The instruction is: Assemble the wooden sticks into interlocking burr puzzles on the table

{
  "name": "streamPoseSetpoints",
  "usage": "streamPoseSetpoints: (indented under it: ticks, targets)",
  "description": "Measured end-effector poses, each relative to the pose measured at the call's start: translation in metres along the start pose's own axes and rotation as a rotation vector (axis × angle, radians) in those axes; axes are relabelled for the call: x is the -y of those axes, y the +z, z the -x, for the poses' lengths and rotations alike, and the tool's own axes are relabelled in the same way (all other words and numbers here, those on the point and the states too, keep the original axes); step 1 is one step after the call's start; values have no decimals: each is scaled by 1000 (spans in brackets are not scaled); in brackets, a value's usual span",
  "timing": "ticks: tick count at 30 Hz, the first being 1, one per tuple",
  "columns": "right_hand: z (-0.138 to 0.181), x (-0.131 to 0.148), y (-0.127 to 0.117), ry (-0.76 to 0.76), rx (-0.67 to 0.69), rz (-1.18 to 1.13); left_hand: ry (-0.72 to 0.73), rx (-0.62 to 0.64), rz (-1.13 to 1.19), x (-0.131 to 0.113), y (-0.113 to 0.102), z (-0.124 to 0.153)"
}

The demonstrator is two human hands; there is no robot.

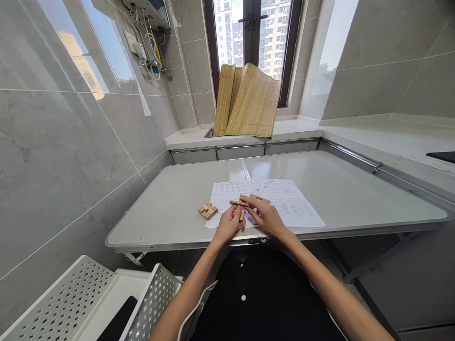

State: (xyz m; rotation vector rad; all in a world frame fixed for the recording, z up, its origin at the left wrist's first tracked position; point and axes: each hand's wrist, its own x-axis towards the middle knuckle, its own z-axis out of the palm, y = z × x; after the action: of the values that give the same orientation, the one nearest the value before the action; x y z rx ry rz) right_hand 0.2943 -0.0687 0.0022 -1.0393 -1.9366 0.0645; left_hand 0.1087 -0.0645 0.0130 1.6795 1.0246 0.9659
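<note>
White table (170,213): both hands (249,219) grip wooden pieces (245,202) over sheet (295,208).

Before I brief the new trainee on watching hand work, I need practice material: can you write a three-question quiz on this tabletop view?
1. True or false: both hands hold wooden pieces above the printed sheet.
2. Which lies left of the left hand? A) a bamboo mat B) a small wooden block assembly C) a phone
3. Fill in: the bamboo mat leans against the ______.

Key:
1. True; the right hand and the left hand have their grip on wooden sticks over the sheet.
2. B; the wooden block assembly rests on the table.
3. window
</note>
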Motion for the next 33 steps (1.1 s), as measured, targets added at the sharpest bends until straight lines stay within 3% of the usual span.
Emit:
streamPoseSetpoints:
  ticks: [5,8,11,16,28,33]
  targets:
    - [0,-2,2,118,-35,-38,-13,-82,90,-1,-1,0]
    - [1,-11,7,186,-89,114,-19,-109,117,-3,-1,1]
    - [2,-21,12,349,-145,311,-24,-114,126,-3,-1,1]
    - [6,-31,18,519,-73,415,-13,-112,128,-1,-2,1]
    - [8,-39,21,552,11,342,-28,-99,142,-6,-1,1]
    - [5,-36,16,464,-106,228,-30,-94,144,-7,-1,2]
